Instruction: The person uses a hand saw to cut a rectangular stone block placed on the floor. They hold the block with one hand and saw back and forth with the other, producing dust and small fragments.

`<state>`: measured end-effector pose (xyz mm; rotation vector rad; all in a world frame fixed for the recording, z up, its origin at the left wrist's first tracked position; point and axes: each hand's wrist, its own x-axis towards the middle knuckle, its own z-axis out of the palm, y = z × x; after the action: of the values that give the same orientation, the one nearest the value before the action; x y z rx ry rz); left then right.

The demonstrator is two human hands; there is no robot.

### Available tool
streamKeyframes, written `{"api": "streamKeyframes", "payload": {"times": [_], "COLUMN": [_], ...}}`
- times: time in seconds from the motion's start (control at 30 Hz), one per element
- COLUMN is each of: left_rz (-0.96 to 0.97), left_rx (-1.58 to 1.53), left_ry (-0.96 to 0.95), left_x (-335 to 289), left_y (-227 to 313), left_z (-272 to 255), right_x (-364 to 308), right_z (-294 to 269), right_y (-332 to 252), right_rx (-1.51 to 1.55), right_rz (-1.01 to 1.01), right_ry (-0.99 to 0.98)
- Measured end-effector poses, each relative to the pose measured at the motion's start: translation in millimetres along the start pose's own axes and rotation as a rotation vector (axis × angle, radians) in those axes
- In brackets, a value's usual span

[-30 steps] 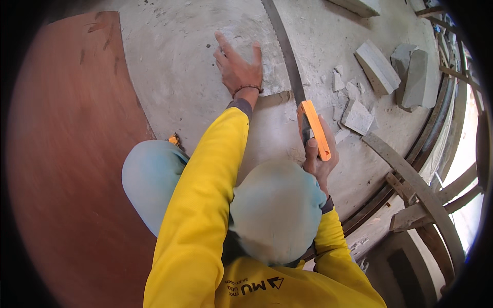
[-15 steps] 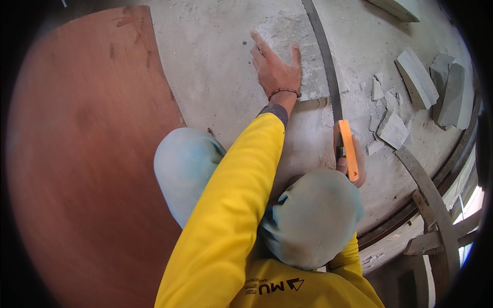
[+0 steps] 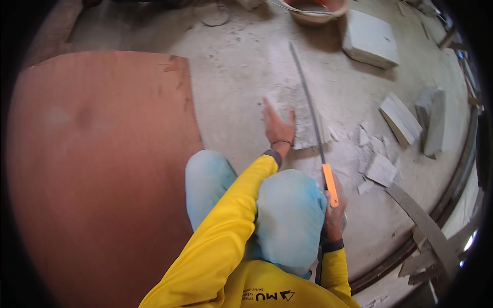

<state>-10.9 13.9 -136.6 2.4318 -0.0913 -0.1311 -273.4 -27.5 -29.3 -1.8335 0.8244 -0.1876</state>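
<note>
A pale grey masonry block [image 3: 302, 120] lies lengthwise on the dusty floor ahead of my knees. My left hand [image 3: 279, 127] rests against its left side near the close end, fingers stretched out and thumb apart. In my right hand [image 3: 336, 218], beside my right knee, is a handsaw [image 3: 329, 185] with an orange-edged handle. Its long dark blade points away from me over the block, along its right part. From this angle I cannot tell how deep the blade sits. Several of the right fingers are hidden behind the handle.
A reddish-brown board [image 3: 102, 154] covers the floor at left. Broken block pieces [image 3: 381, 169] and larger offcuts [image 3: 400, 119] lie at right. Farther off stand a whole block [image 3: 371, 38] and a bucket [image 3: 316, 18]. Wooden strips [image 3: 426, 218] lie at lower right.
My view has swung to take in more of the far floor, with the bucket and whole block now visible. More of my right hand and forearm shows. The left hand stays against the block.
</note>
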Motion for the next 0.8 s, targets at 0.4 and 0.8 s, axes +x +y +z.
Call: {"api": "streamKeyframes", "payload": {"times": [0.4, 0.8], "left_rz": [-0.038, 0.14], "left_rx": [-0.079, -0.018], "left_ry": [-0.079, 0.023], "left_x": [9, 20], "left_y": [-11, -24], "left_z": [-13, 5], "right_x": [13, 17], "right_z": [4, -5], "right_y": [5, -11], "right_rx": [0.369, 0.085], "right_rz": [0.044, 0.036], "right_ry": [0.022, 0.004]}}
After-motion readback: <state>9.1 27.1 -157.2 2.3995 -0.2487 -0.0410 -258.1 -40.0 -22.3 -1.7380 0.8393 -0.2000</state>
